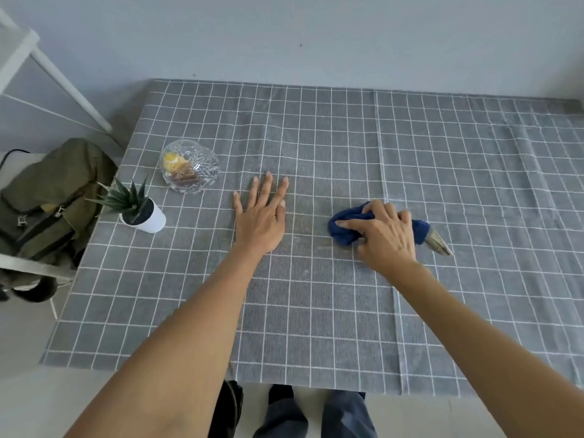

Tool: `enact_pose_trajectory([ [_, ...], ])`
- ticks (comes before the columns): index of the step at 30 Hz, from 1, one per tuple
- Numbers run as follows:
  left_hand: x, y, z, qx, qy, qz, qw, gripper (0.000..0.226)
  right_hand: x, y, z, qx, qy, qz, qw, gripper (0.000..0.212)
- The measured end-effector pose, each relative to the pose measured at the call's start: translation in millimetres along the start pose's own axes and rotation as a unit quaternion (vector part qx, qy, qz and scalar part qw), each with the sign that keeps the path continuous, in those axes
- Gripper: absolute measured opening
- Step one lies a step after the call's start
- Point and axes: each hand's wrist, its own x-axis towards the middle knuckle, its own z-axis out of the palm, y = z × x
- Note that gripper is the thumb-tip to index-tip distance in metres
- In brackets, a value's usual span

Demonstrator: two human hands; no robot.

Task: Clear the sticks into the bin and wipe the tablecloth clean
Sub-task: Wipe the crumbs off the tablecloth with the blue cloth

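A grey tablecloth (442,172) with a white grid covers the table. My right hand (384,233) presses a bunched dark blue cloth (346,224) onto it, right of centre; a grey corner of the cloth sticks out to the right. My left hand (262,213) lies flat on the tablecloth, fingers spread, palm down, holding nothing. A faint pale smear shows on the fabric between and below the two hands. No sticks and no bin are in view.
A cut-glass bowl (191,167) with yellow and brown contents stands at the left. A small spiky plant in a white pot (142,213) sits near the left edge. An olive backpack (47,197) rests on a chair beside the table. My legs show below the front edge.
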Motion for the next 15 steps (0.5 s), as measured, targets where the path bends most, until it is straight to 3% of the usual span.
enact_pose_trajectory([
  [4, -14.2, -11.7, -6.9, -0.032, -0.026, 0.052, 0.998, 0.053, 7.5, -5.5, 0.3, 0.035, 0.007, 0.020, 0.999, 0.045],
  [10, -43.4, -12.4, -9.5, 0.034, -0.108, 0.085, 0.990, 0.110, 19.7, -32.5, 6.0, 0.056, 0.013, -0.018, 0.998, 0.053],
  [15, -43.7, -14.7, -7.0, 0.044, -0.109, 0.086, 0.989, 0.124, 18.4, -43.5, 13.4, 0.024, 0.019, -0.046, 0.998, 0.056],
])
